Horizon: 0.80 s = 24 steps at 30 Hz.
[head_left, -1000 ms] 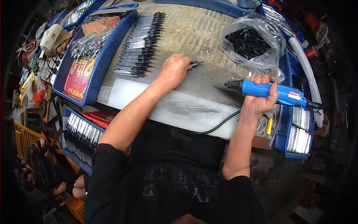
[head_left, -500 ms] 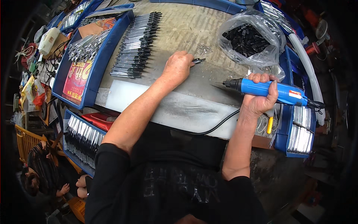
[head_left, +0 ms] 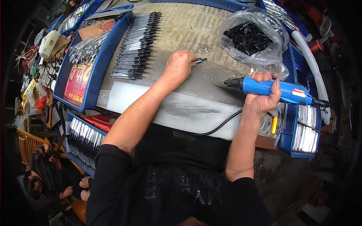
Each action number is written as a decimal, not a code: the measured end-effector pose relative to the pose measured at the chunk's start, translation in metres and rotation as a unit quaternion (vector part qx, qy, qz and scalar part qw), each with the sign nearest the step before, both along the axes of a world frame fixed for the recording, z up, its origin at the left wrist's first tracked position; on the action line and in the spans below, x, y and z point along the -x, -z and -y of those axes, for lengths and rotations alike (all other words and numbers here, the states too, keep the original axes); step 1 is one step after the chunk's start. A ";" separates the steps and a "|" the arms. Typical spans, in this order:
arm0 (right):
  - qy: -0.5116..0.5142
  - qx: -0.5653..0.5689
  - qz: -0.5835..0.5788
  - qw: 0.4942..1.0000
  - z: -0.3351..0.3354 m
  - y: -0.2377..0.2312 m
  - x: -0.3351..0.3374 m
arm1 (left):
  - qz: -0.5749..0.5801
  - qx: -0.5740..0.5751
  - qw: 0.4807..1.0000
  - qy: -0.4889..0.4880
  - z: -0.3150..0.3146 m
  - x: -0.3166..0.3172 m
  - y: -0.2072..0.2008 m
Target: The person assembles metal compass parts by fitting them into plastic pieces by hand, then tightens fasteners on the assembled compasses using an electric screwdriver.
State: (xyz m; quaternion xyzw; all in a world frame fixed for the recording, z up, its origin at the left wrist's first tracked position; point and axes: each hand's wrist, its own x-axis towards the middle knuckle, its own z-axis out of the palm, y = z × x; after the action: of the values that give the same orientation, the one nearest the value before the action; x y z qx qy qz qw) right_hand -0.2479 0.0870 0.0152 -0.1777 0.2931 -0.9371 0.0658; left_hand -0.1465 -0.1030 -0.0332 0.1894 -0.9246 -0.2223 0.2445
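Note:
My right hand [head_left: 264,94] is wrapped around a blue electric screwdriver [head_left: 290,93], held level above the right side of the bench. Its black nose and thin bit point left. Over the middle of the bench, my left hand [head_left: 178,68] is closed on a small black-ended part [head_left: 201,60]. Only the black end sticks out past the fingers, so the rest is hidden. Loose small metal screws [head_left: 204,48] lie just beyond that hand. A long row of slim silver rods with black ends [head_left: 135,47] lies side by side to its left.
A clear plastic bag of black parts [head_left: 249,37] stands at the far right. Blue trays [head_left: 94,86] filled with rods flank the bench. A white board [head_left: 177,109] lines the near edge, crossed by a black cable [head_left: 222,126]. Another person [head_left: 47,169] sits at lower left.
Both hands keep nearly the same places and grips. The view has shifted very slightly, and the screwdriver stays level with its bit pointing left.

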 end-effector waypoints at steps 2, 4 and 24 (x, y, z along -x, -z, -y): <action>0.002 -0.008 0.001 1.000 0.000 0.000 0.000 | 0.000 0.011 1.000 0.001 0.000 0.000 0.000; 0.003 -0.016 0.003 1.000 0.001 0.001 -0.001 | -0.003 0.014 1.000 -0.001 0.000 0.000 0.002; 0.005 -0.031 0.003 0.999 0.002 0.000 -0.003 | -0.042 -0.013 0.999 0.025 0.006 -0.005 0.001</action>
State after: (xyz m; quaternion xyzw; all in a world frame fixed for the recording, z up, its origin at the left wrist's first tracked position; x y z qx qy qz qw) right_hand -0.2445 0.0849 0.0155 -0.1714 0.3229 -0.9284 0.0672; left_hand -0.1414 -0.1095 -0.0344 0.1597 -0.9151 -0.2483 0.2747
